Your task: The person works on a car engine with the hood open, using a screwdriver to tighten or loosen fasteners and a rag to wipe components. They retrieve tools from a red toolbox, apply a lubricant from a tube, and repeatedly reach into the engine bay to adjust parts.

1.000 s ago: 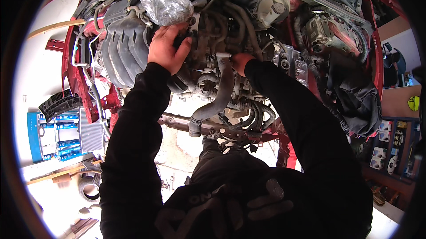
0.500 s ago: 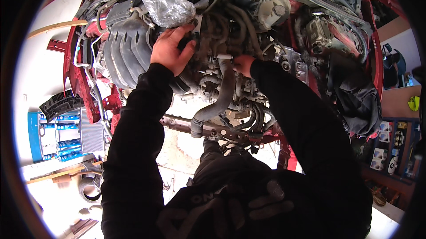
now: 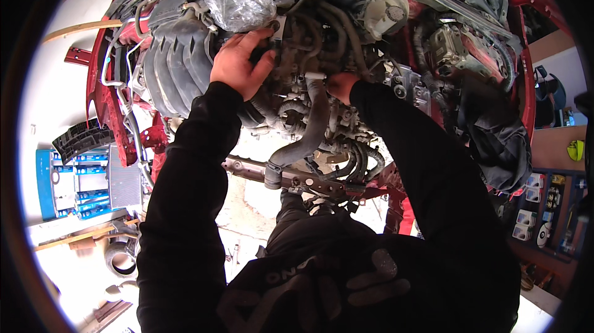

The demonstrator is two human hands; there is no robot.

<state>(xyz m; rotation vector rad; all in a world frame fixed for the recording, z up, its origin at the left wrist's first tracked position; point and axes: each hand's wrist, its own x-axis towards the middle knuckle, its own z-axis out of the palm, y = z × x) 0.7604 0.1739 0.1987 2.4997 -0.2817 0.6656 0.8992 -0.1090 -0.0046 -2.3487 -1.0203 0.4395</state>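
My left hand (image 3: 243, 64) rests over the engine beside the ribbed grey intake manifold (image 3: 177, 64), just below a bundle of clear plastic wrap (image 3: 238, 2). Its thumb and fingers are apart, with the fingertips close to a dark part. My right hand (image 3: 342, 88) is curled low among the engine parts, right of the upper end of a thick radiator hose (image 3: 314, 110). A pale fitting (image 3: 315, 76) shows at that end of the hose. The right fingertips are hidden, and what they grip cannot be made out.
A red car body (image 3: 111, 95) surrounds the engine bay. A front crossmember (image 3: 247, 169) runs between the engine and my body. Dark cloth (image 3: 498, 135) drapes over the right side. A white reservoir (image 3: 385, 16) stands at the back. Blue boxes (image 3: 93, 197) lie at the left.
The whole view has shifted slightly. Both hands stay at nearly the same places on the engine; no part has visibly been moved or let go.
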